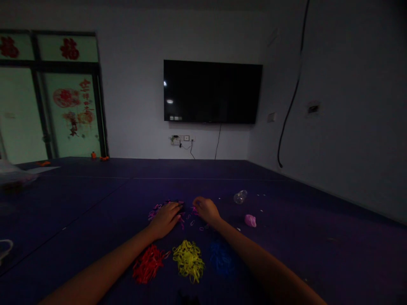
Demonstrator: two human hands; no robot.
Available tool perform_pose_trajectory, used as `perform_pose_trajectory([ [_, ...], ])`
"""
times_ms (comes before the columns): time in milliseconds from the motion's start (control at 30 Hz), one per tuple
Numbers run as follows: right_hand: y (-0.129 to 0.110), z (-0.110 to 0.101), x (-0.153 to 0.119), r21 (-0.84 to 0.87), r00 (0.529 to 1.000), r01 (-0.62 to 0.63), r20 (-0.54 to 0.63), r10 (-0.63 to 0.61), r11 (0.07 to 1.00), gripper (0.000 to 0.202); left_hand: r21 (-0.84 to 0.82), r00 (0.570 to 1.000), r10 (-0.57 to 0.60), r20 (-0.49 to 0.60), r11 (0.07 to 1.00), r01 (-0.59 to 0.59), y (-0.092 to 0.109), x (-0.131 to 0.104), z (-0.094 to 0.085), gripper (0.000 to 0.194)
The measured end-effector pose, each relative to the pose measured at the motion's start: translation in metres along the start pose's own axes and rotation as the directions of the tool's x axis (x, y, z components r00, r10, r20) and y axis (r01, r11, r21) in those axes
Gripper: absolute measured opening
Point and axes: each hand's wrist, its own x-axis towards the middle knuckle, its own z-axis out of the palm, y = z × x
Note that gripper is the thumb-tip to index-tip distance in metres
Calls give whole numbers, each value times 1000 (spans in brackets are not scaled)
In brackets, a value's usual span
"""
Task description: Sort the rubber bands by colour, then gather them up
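Note:
My left hand [165, 219] lies over a loose pile of pink and purple rubber bands [154, 212], its fingers stretched out and nothing visibly gripped. To its right, the curled fingers of my right hand [207, 210] close on pink rubber bands [194, 209] at the fingertips. A few single bands [192, 223] are scattered between the hands. Nearer to me are three heaps of rubber bands: red [149, 263] by my left forearm, yellow [188, 259] in the middle, and dark blue [221, 256] beside my right forearm.
A clear plastic cup-like piece [241, 197] and a pink lump [250, 220] rest right of my hands on the purple surface [305, 241], among small white scraps. A pale plastic bag [14, 173] is at the far left. A television [212, 92] hangs ahead; a dark cable [290, 106] dangles at right.

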Motion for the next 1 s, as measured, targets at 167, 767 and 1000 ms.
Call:
perform_pose_trajectory([
  [167, -11, 3, -11, -185, 1000, -23, -20, 20, 982, 38, 16, 991, -118, -67, 993, 119, 1, 0, 0, 26],
  [767, 32, -3, -5, -52, 982, 136, 136, -128, 989, 29, 43, 996, -75, 42, 996, 74, 0, 1, 1, 27],
  [1000, 30, -6, -6, -141, 988, 96, 134, -77, 985, 28, 74, 995, -91, 44, 993, 87, 3, 1, -1, 26],
])
